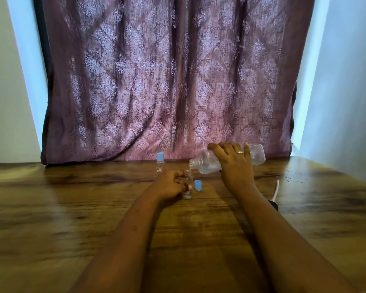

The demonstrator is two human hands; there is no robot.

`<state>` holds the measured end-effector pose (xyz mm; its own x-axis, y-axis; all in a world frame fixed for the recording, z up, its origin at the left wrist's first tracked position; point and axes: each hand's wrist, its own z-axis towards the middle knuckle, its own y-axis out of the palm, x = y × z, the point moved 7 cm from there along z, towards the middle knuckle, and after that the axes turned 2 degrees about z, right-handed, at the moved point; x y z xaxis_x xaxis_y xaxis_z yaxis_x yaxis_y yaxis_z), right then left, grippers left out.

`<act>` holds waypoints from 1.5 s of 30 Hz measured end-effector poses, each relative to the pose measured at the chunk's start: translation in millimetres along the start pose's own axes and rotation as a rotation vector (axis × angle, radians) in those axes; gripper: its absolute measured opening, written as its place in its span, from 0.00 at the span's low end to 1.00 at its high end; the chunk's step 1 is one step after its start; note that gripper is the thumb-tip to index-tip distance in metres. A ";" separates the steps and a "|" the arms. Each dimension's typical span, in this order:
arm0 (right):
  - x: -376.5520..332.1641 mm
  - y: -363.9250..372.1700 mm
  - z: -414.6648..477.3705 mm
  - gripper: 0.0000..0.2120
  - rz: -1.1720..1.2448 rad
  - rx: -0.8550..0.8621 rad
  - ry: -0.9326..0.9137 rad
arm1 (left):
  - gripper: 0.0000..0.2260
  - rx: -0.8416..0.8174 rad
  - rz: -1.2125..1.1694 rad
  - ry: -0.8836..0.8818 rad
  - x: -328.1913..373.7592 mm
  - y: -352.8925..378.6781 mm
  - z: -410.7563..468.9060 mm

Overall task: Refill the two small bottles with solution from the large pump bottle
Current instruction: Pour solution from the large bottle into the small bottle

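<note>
Pouring underway — right hand [235, 163] grips the tilted large clear plastic bottle [226, 160] over the uncapped small clear bottle [188, 185], steadied by left hand [170, 183] — next, likely levelling off before overflow.

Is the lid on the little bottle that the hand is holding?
No, the small bottle in the left hand is open; a blue cap lies beside it.

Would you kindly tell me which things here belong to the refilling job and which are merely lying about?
Job: large bottle, tilted in the right hand; open small bottle, held by the left hand; capped small bottle; loose blue cap; pump tube.
Lying about: curtain; table.
</note>
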<state>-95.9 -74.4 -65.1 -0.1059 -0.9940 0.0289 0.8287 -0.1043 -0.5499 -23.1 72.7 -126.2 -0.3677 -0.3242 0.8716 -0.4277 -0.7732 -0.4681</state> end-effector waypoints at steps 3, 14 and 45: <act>0.1 1.1 0.0 0.28 -0.011 0.004 -0.011 | 0.06 0.001 0.033 0.005 -0.5 -0.3 0.7; -1.6 2.7 1.0 0.29 -0.037 -0.008 -0.025 | 0.08 0.011 0.025 0.018 5.5 -0.2 -3.5; -4.0 4.3 1.3 0.32 -0.067 0.035 -0.058 | 0.07 0.009 0.067 0.023 0.1 -1.3 0.0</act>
<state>-91.3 -70.9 -66.5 -0.1308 -0.9849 0.1135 0.8396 -0.1709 -0.5155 -22.6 73.7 -125.5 -0.4140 -0.3635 0.8345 -0.3942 -0.7548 -0.5243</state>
